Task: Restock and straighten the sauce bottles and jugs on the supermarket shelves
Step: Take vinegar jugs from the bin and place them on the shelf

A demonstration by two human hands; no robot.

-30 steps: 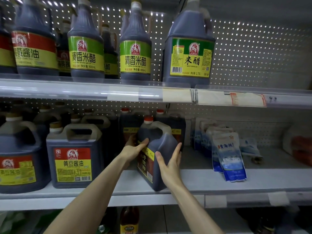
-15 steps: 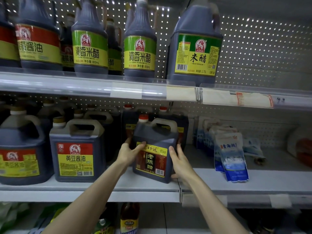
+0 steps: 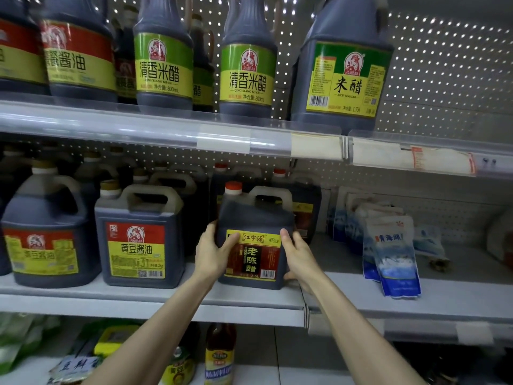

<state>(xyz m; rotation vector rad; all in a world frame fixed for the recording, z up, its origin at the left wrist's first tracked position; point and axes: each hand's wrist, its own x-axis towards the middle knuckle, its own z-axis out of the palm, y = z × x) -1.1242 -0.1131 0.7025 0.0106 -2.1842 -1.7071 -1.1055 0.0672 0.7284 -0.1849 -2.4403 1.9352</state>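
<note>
Toward 3 o'clock a row of blue-and-white pouches (image 3: 394, 257) stands on edge, the front one leaning slightly. Just behind them a crumpled pouch (image 3: 431, 245) lies flat. At the far right edge sits a pale bag (image 3: 499, 237), too blurred to read. A white perforated back panel (image 3: 449, 65) fills 1 o'clock, with a paper price label (image 3: 416, 159) in red print below it. Green packets (image 3: 16, 340) lie at 8 o'clock.

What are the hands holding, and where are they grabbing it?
The dark vinegar jug. The left hand grips its left side and the right hand its right side, thumbs on the front label.
</note>
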